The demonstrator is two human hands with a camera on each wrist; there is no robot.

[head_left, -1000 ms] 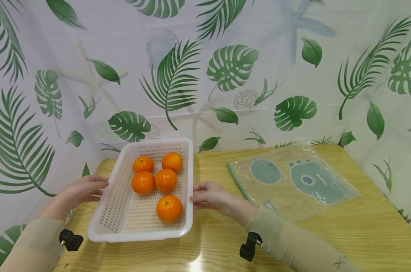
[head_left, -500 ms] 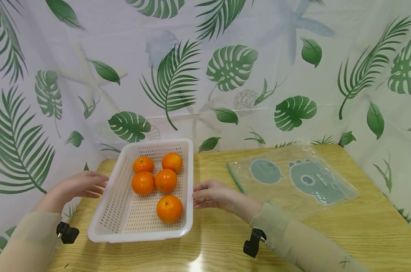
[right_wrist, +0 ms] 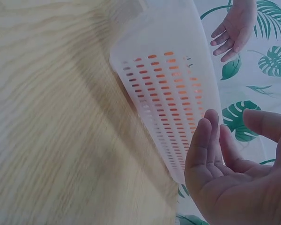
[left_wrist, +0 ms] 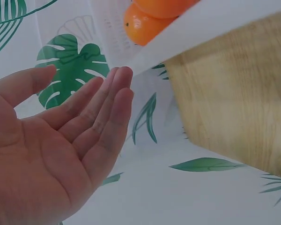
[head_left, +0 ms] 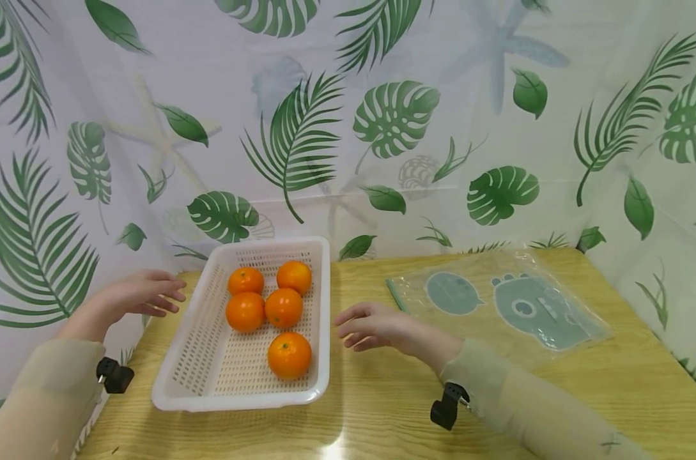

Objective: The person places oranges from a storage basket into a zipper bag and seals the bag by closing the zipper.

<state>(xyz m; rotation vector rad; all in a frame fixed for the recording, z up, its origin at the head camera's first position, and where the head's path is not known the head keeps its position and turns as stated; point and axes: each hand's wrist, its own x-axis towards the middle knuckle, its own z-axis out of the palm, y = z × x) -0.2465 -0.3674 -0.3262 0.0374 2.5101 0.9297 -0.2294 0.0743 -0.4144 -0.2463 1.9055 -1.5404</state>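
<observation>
A white perforated plastic basket [head_left: 177, 390] stands on the left half of the table, with several oranges [head_left: 290, 355] inside. My left hand [head_left: 143, 295] hovers off the basket's left side, palm inward, fingers loosely extended and holding nothing. In the left wrist view the same hand [left_wrist: 61, 140] shows a bare palm. Beyond the basket's right rim is my right hand [head_left: 376, 327], its fingers relaxed and a small gap from the wall. The right wrist view shows this hand [right_wrist: 239, 173] with nothing in it, beside the slotted basket wall [right_wrist: 164, 93].
A clear zip bag [head_left: 497, 306] with a green seal strip and a cartoon print lies flat on the right of the wooden table [head_left: 394, 409]. A leaf-patterned cloth [head_left: 336, 140] hangs behind the table and along its sides.
Both hands have moved outward from the basket: the left from its left rim, the right from its right rim. The basket and oranges stay in place on the table.
</observation>
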